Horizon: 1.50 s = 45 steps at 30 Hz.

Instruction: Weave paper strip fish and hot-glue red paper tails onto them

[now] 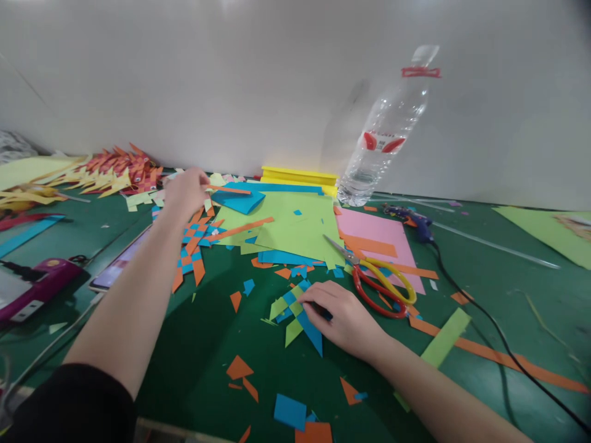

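Near the table's middle, my right hand (344, 314) is closed with its fingertips pinching a small woven paper fish (293, 301) in green and blue. The fish lies on or just above the green tabletop, partly covered by my fingers. My left hand (184, 191) reaches to the back left, among paper scraps by the wall. Its fingertips are hidden behind the hand, so what they touch does not show. An orange paper strip (228, 189) extends just right of it. Below that hand lie woven orange and blue paper fish (194, 237).
Scissors (383, 277) with red and yellow handles lie beside my right hand. Behind are green sheets (295, 227), a pink sheet (373, 224) and a tilted water bottle (388, 129). A corded glue gun (418, 224) lies right; a phone (115, 264) and purple power strip (41, 286) lie left.
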Tool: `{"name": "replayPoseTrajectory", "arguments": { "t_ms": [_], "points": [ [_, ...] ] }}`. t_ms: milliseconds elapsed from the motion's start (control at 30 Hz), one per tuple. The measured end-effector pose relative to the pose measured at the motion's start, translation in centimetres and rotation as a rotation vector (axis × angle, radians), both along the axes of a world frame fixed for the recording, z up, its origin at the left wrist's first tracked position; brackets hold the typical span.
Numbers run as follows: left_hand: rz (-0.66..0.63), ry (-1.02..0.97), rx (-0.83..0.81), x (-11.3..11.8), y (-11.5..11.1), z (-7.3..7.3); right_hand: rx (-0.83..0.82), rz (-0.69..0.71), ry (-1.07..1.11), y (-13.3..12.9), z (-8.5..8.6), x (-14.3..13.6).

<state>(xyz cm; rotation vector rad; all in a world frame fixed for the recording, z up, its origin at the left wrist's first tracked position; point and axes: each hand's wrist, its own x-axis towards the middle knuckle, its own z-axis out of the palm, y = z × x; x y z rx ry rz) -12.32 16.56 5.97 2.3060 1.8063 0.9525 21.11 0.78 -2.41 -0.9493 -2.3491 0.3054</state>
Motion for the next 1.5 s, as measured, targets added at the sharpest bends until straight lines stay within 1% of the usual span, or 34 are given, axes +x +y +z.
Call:
{"name": "replayPoseTrajectory", "arguments": {
  "t_ms": [33, 100, 167, 200, 267, 333, 400, 500, 633, 733, 867, 1033, 1100, 1133, 1200, 1333, 1433, 1500],
  "points": [
    [0.025, -0.029, -0.019, 1.9, -0.6, 0.1, 0.000, -0.004, -0.003, 0.0, 0.0, 0.0],
    [0.013, -0.096, -0.072, 5.9, -2.4, -0.1, 0.007, -0.017, -0.003, 0.1, 0.1, 0.1],
    [-0.086, -0.173, -0.161, 9.6, -5.0, -1.0, 0.012, -0.039, 0.011, 0.1, 0.2, 0.1],
    [-0.154, -0.216, -0.220, 11.1, -6.3, -1.6, 0.009, -0.058, 0.023, 0.1, 0.3, 0.1],
    [-0.297, -0.308, -0.350, 13.1, -9.0, -3.1, 0.002, -0.125, 0.051, 0.1, 0.4, 0.2],
    [-0.412, -0.423, -0.461, 14.0, -11.1, -4.5, 0.001, -0.209, 0.086, 0.0, 0.4, 0.2],
    [-0.481, -0.554, -0.549, 14.3, -12.5, -5.6, -0.004, -0.261, 0.130, -0.1, 0.3, 0.2],
    [-0.513, -0.715, -0.626, 14.3, -13.5, -6.5, 0.003, -0.232, 0.205, -0.3, 0.3, 0.1],
    [-0.538, -0.933, -0.759, 14.8, -14.1, -6.8, 0.086, -0.130, 0.268, -0.7, 0.6, -0.1],
    [-0.555, -1.089, -0.829, 15.0, -14.4, -6.8, 0.135, -0.093, 0.303, -0.8, 0.8, -0.2],
    [-0.550, -1.085, -0.798, 14.9, -14.8, -6.6, 0.157, -0.086, 0.328, -0.7, 0.9, -0.2],
    [-0.492, -0.964, -0.713, 14.8, -15.1, -6.2, 0.165, -0.071, 0.348, -0.8, 1.0, -0.3],
    [-0.476, -0.919, -0.674, 14.7, -15.2, -6.1, 0.138, -0.061, 0.368, -0.8, 1.2, -0.3],
    [-0.472, -0.898, -0.647, 14.7, -15.2, -6.1, 0.107, -0.059, 0.388, -0.9, 1.2, -0.4],
    [-0.454, -0.846, -0.584, 14.5, -15.2, -6.0, -0.009, -0.089, 0.439, -0.9, 1.3, -0.4],
    [-0.414, -0.694, -0.445, 14.1, -15.3, -5.9, -0.337, -0.228, 0.575, -1.2, 1.4, -0.6],
    [-0.436, -0.622, -0.337, 14.0, -15.2, -5.8, -0.568, -0.264, 0.652, -1.4, 1.5, -0.8],
    [-0.467, -0.616, -0.282, 14.0, -15.2, -5.9, -0.665, -0.253, 0.672, -1.5, 1.5, -1.0]
  ]
}}
